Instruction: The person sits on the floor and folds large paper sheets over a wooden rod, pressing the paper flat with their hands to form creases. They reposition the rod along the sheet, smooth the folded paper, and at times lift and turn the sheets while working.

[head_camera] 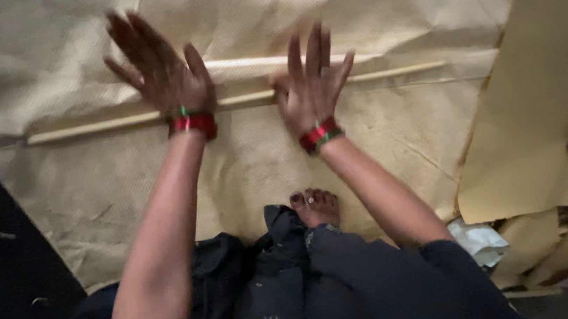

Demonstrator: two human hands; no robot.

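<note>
Hands flat, fingers spread (grasping nothing): left hand (163, 70) and right hand (308, 86) are pressing a thin wooden stick (94, 127) onto tan paper (241, 157), seemingly rolling it; even pressure matters.

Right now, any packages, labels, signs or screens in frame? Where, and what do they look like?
None in view: no package, label, sign or screen.
Large creased tan paper sheet: spread flat under both hands, unprinted.
Long thin pale wooden stick: lying across the sheet, under the left hand and right hand, both open and flat.
Second tan sheet: at the right, plain.
</note>
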